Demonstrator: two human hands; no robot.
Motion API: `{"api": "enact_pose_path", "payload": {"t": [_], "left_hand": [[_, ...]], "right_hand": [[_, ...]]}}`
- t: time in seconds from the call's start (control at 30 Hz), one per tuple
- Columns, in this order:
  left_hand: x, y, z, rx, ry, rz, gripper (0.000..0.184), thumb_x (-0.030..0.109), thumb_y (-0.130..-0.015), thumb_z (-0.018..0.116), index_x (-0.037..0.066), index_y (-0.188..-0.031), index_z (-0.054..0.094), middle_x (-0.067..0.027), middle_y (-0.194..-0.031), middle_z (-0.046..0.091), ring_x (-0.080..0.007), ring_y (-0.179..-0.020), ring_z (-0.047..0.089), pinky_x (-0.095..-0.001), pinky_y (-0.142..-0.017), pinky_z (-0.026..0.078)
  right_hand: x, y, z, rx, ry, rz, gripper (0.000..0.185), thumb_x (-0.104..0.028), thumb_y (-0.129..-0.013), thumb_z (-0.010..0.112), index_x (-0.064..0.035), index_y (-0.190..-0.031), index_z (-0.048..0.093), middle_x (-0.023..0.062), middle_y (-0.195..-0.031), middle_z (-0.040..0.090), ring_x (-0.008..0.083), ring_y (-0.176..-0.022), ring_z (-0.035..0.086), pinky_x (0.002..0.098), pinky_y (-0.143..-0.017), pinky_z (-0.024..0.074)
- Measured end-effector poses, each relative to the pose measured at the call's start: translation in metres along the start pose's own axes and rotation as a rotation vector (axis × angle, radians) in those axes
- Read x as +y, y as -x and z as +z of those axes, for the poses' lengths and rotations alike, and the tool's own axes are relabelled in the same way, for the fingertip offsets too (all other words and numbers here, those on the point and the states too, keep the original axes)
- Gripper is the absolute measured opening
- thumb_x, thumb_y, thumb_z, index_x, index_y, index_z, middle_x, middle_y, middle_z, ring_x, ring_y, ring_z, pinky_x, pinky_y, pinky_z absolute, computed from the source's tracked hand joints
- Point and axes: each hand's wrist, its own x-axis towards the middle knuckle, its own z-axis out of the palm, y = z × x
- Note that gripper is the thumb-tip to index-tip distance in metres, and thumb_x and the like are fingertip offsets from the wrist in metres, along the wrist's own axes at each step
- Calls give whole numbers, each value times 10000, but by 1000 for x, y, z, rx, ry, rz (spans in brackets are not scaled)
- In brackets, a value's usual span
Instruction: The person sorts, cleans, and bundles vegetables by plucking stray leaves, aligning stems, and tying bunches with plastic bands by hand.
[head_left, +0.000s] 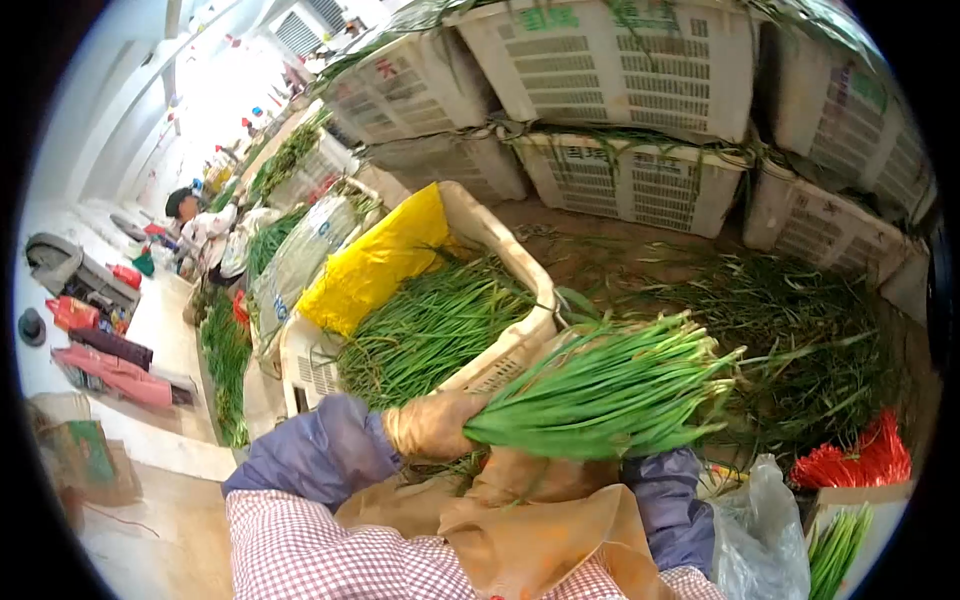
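A bunch of green garlic chives [610,385], pale stem ends to the right, lies across in front of me. My left hand [435,425], in a tan glove, is closed around the leafy left end. Beneath the bunch is my right hand [540,475], also gloved, holding it from below with its fingers mostly hidden. Just beyond my left hand stands a pale plastic crate [515,350] lined partly with a yellow sheet [380,265]. Loose chives [440,320] fill it.
Stacked white crates [620,75] form a wall ahead. Loose leaves [790,340] cover the floor at right, near red ties [860,455] and a clear plastic bag [760,530]. More chives [840,550] stand at lower right. Another person [205,235] is farther left.
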Motion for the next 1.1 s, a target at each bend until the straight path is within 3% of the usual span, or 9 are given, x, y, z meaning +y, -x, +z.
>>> {"api": "enact_pose_path", "payload": {"t": [0.13,0.33,0.53,0.6,0.7,0.77,0.87,1.0,1.1], "left_hand": [[-36,19,25,336,78,482,508,209,-783,625,66,-1248,477,-183,-1124,585,-280,-1041,568,-372,-899,453],[-56,38,64,109,414,-44,419,99,-776,651,39,-1178,549,-75,-999,643,-200,-891,603,-297,-781,487],[-91,37,102,171,304,-64,422,178,-793,666,54,-1179,550,-103,-1024,634,-220,-895,599,-322,-777,480],[-96,35,108,155,330,-58,442,222,-799,666,66,-1193,541,-148,-1111,618,-266,-999,601,-334,-846,469],[-113,29,128,260,368,101,403,194,-803,673,27,-1152,560,-143,-1085,630,-245,-960,615,-329,-815,482],[-110,31,135,228,470,90,396,184,-808,669,18,-1149,558,-143,-1091,627,-247,-964,614,-328,-820,481],[-111,35,148,249,488,64,383,170,-816,662,2,-1144,556,-143,-1121,615,-262,-987,606,-322,-838,475],[-112,36,157,283,596,66,421,162,-798,680,-1,-1160,540,-142,-1150,600,-258,-1009,597,-324,-853,470],[-129,95,164,226,610,48,430,158,-785,686,-6,-1152,535,-145,-1151,595,-260,-1009,594,-332,-854,471]], "right_hand": [[14,-6,1,-2,58,44,765,-593,-792,534,-53,-1319,408,112,-1199,509,261,-1058,515,445,-874,453],[32,-31,-2,85,231,117,659,-526,-879,488,-27,-1305,422,97,-1108,574,217,-963,591,376,-799,538],[23,-33,14,271,747,-6,449,-482,-906,485,-70,-1059,576,59,-877,605,188,-775,605,347,-722,537],[14,-39,12,278,146,-36,354,-415,-948,432,-99,-811,514,49,-699,544,203,-655,567,312,-585,502],[-23,-50,-7,-146,370,142,321,-342,-979,373,-97,-812,496,47,-621,491,162,-581,480,274,-500,398],[-53,-55,10,394,1432,-360,314,-347,-976,384,-136,-779,508,-27,-614,465,86,-485,396,242,-449,357],[-154,-54,21,601,828,-460,228,-248,-967,412,-130,-800,512,-55,-539,341,57,-424,331,238,-372,304],[-128,-4,47,318,1345,65,268,-308,-898,550,-52,-927,626,-13,-584,455,68,-519,444,250,-469,400],[-39,20,78,193,2018,653,502,-311,-789,681,-36,-1192,566,147,-966,656,235,-884,629,339,-818,492]]}}
